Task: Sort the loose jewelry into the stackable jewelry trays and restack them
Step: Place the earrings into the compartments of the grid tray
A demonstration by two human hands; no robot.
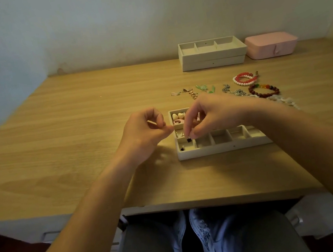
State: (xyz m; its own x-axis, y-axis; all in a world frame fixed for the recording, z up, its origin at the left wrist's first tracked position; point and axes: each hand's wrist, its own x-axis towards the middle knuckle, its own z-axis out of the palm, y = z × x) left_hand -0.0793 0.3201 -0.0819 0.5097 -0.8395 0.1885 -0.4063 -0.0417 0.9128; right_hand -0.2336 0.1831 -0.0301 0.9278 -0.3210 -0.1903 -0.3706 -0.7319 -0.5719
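Note:
A cream jewelry tray with several small compartments lies on the wooden desk in front of me. My right hand hovers over its left side and pinches a small black earring above the front-left compartment, where another black earring lies. My left hand is just left of the tray with its fingers curled, and nothing shows in it. White heart-shaped pieces and a pink ring-shaped piece sit in the back-left compartment.
Two stacked cream trays stand at the back, beside a pink jewelry box. Loose jewelry lies behind the near tray: green pieces, silver chains, a red and white bead bracelet, a dark red bracelet.

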